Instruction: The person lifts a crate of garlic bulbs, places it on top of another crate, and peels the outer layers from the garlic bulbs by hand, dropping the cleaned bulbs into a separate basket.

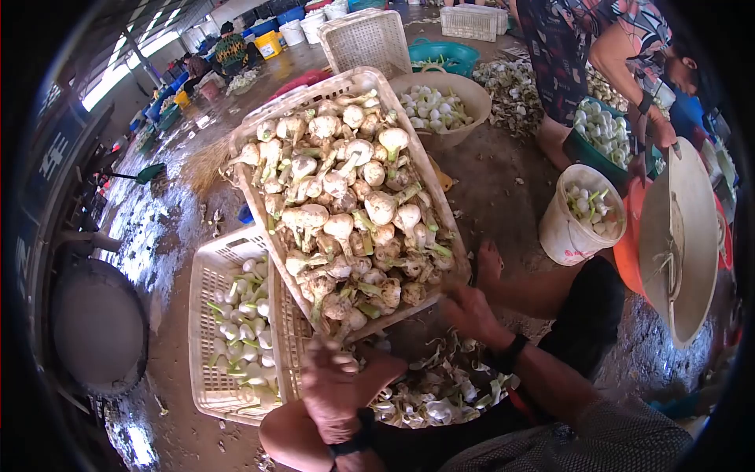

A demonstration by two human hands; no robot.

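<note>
White garlic bulbs (248, 330) lie in the left crate (206, 370); the left hand (334, 389) is near soil-stained bulbs (338, 228) heaped in the tilted crate (429, 177); right hand (469, 313) by its near edge; both grips blurred, cannot tell

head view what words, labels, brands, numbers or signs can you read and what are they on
"车": white, tilted, on the dark blue panel at the left; my best reading
Fainter marks lower on that panel: too blurred to read
Red print low on the white bucket at the right: too small to read
Marks on the yellow bucket: too small to read
</note>
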